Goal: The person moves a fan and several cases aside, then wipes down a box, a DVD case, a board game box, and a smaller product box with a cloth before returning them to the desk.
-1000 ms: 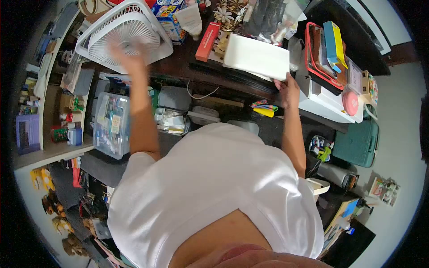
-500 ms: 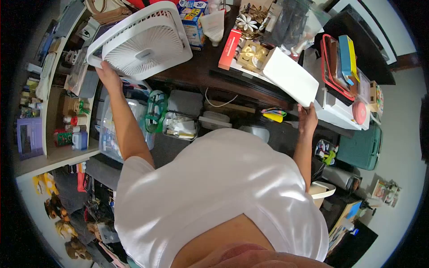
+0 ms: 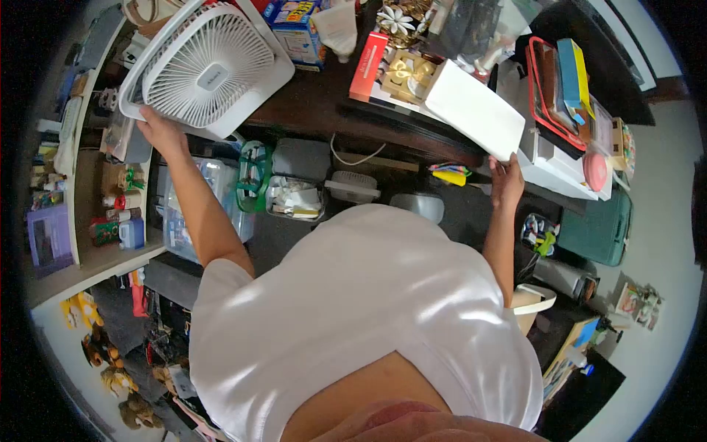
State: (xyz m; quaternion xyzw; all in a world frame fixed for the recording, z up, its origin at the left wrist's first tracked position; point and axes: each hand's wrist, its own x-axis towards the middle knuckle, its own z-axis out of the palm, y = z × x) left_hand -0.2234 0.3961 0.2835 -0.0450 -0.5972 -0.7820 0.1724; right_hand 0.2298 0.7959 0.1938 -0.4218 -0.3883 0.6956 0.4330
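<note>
A white box fan with a square frame leans at the upper left, its round grille facing me. My left hand grips its lower corner; some fingers are hidden behind the frame. On the right, a plain white box lies slanted over the desk edge, and my right hand has its fingertips closed on the near corner. Beside that box are a gold gift box with a bow and a red-and-white carton.
The dark desk also bears a blue carton and a white tube. A red-rimmed tray stands at right. Below are a green basket and a clear plastic bin. Shelves line the left.
The fan and my left hand have shifted leftward, and the grille now faces me more squarely. My right hand stays at the white box's corner. The whole view has moved slightly.
</note>
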